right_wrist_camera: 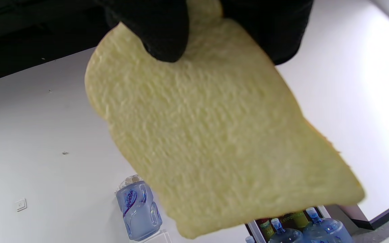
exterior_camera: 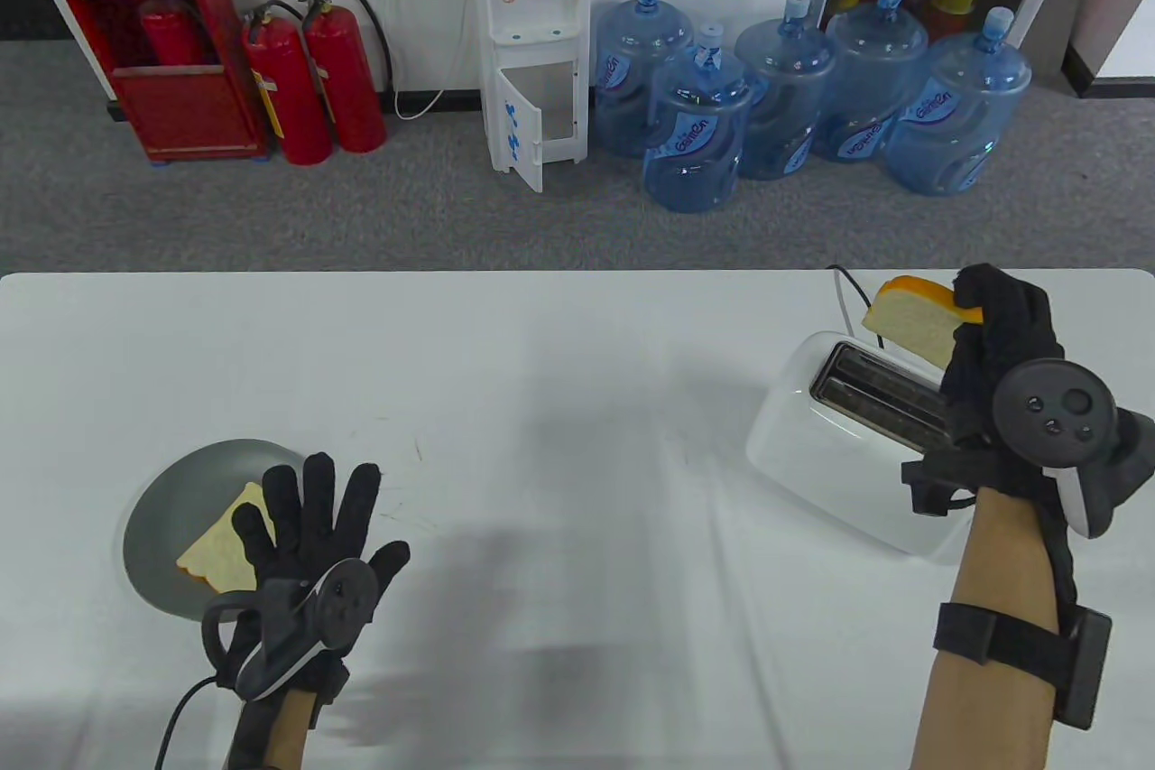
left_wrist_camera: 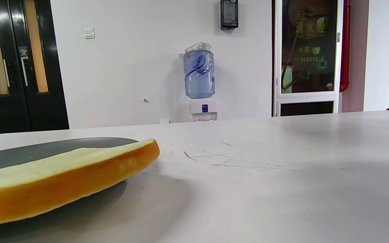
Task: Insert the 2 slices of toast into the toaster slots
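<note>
Right hand (exterior_camera: 1002, 355), right side of frame: grip pinched on one toast slice (exterior_camera: 916, 319), held tilted in the air just above the white toaster (exterior_camera: 812, 445); both slots look empty. Left hand (exterior_camera: 311, 526), lower left: fingers spread wide, holding nothing, over second slice (exterior_camera: 221, 549) on grey plate (exterior_camera: 171, 490). White tabletop (exterior_camera: 541, 373).

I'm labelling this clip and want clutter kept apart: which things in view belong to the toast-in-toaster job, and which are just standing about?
Belongs to the job:
- held toast slice, pinched by the right hand
- toaster, both slots empty
- second toast slice on the grey plate
- left hand, fingers spread over the plate

Just standing about:
- water bottles
- water dispenser
- fire extinguishers
</note>
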